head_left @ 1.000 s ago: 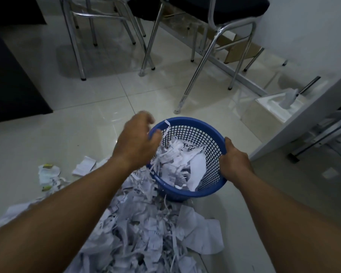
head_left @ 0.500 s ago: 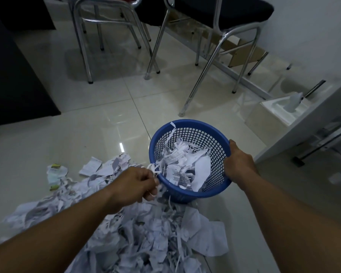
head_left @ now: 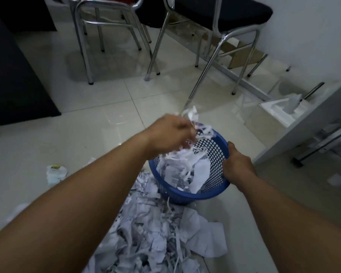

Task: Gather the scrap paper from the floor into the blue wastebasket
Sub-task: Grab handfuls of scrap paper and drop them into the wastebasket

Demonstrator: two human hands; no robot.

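The blue wastebasket stands on the tiled floor, tilted towards me, partly filled with white scraps. My right hand grips its right rim. My left hand hovers over the basket's left rim, closed on a bunch of shredded paper that sticks out past the fingers. A large pile of scrap paper lies on the floor in front of the basket, between my forearms. A crumpled scrap lies apart on the left.
Chrome-legged chairs stand behind the basket. A dark cabinet fills the left side. A white table edge and a white tray are at the right, close to the basket.
My left hand went down to the pile, took a bunch of scraps, and has risen over the basket's rim. My right hand stayed on the rim.
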